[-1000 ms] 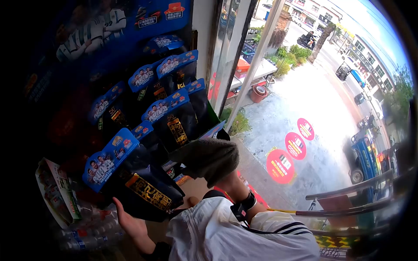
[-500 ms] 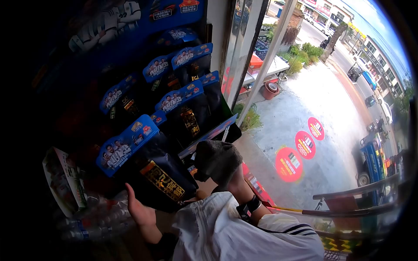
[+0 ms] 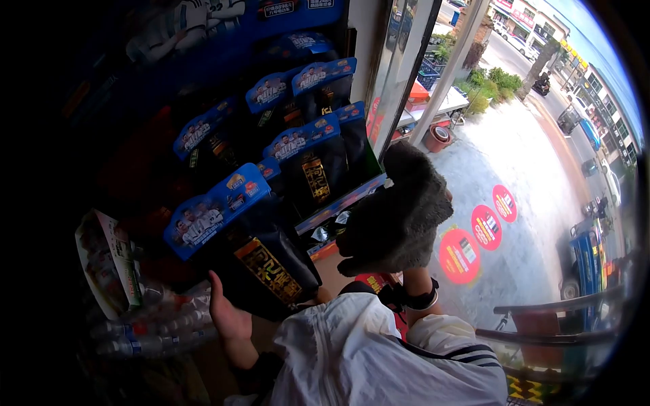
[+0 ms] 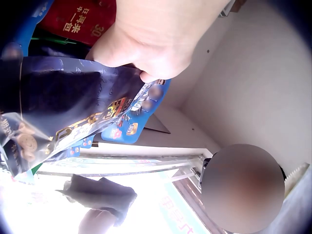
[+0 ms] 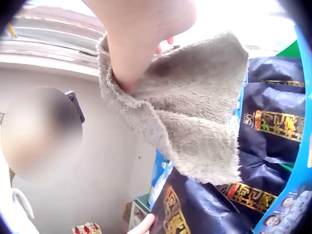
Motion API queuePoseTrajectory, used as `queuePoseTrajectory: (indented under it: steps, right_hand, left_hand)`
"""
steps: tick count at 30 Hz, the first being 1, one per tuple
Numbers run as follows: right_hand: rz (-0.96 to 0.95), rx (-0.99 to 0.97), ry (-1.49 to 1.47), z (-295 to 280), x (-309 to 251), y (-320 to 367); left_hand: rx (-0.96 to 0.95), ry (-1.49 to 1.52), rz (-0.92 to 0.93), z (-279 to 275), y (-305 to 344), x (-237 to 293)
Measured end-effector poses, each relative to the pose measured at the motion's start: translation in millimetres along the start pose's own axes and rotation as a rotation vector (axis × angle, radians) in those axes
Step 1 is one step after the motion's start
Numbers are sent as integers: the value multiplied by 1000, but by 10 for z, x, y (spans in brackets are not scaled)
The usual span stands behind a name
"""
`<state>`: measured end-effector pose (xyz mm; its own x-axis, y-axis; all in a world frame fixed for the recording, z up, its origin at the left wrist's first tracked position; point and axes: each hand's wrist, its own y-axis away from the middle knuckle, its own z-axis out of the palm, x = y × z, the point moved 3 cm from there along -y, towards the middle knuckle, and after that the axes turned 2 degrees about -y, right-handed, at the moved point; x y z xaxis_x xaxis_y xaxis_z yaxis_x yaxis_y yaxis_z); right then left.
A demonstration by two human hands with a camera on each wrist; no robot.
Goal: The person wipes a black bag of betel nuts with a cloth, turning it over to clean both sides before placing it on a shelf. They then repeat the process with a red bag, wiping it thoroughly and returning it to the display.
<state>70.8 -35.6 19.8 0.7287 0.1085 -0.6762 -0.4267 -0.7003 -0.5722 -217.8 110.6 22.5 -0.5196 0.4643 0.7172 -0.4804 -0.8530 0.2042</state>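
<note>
A dark packet with gold lettering and a blue printed header stands at the front of the display. My left hand grips its lower left side, thumb along the edge; in the left wrist view the hand has its fingers bent over the packet. To the right, a grey fluffy cloth covers most of my right hand. The right wrist view shows that hand partly tucked into the cloth, which it holds near the packets.
Several similar packets stand behind in a display box. Plastic bottles and a printed carton lie at the left. A door frame and metal railing border the pavement outside.
The right hand has risen away from the front packet's side with the cloth, which now spreads wider before the doorway. The left hand keeps its grip on the packet, and the head view has shifted.
</note>
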Motion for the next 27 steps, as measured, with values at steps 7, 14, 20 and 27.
queuePoseTrajectory:
  steps: [7,14,20,27]
  right_hand:
    - [224,160,-386,42,-44,96]
    - [422,20,-855,508,-540,53]
    - [-57,-173,-177,1164,-942,-219]
    - [179,-451,-709,1694,-891,301]
  left_hand:
    - [-8,45,-2,-21,10,22]
    - [-315,209,-94,215,73,-12]
    - [-128,-74,-127,426,218,-480]
    - [-141,-125,55,500,-1,-163]
